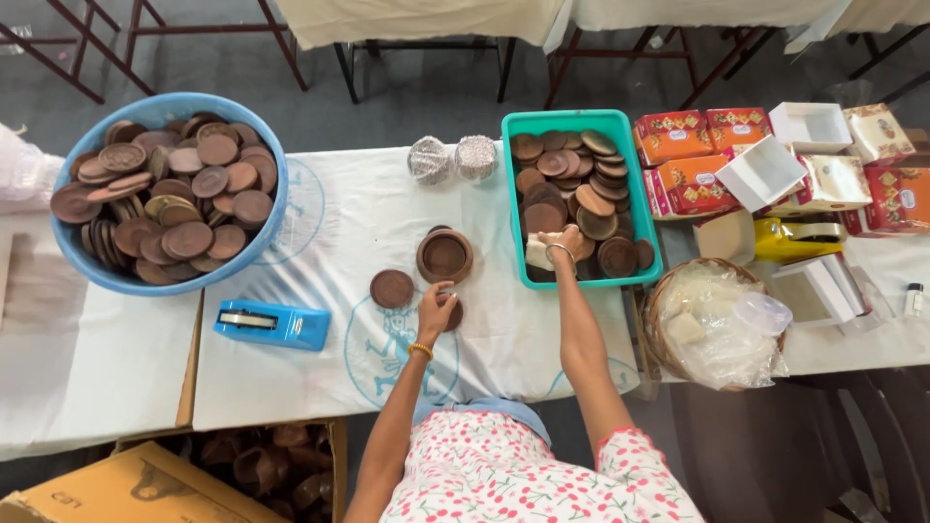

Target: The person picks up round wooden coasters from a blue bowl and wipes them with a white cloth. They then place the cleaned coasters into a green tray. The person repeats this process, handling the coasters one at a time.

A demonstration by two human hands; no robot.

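My left hand [436, 308] rests on a small brown clay disc [452, 316] on the white printed cloth [329, 242], its fingers curled over it. A flat brown lid [391, 289] lies just left of it, and a brown clay dish [445, 257] sits above. My right hand [565, 242] reaches into the teal tray [513, 194] of brown clay lids and holds a pale cloth-like piece [538, 254] there.
A blue tub [77, 257] heaped with clay lids stands at the left. A blue tape dispenser [272, 323], two silvery bundles [451, 159], orange and white boxes [693, 160], a basket with plastic bags [712, 329] and a carton of clay cups [271, 465] surround the work spot.
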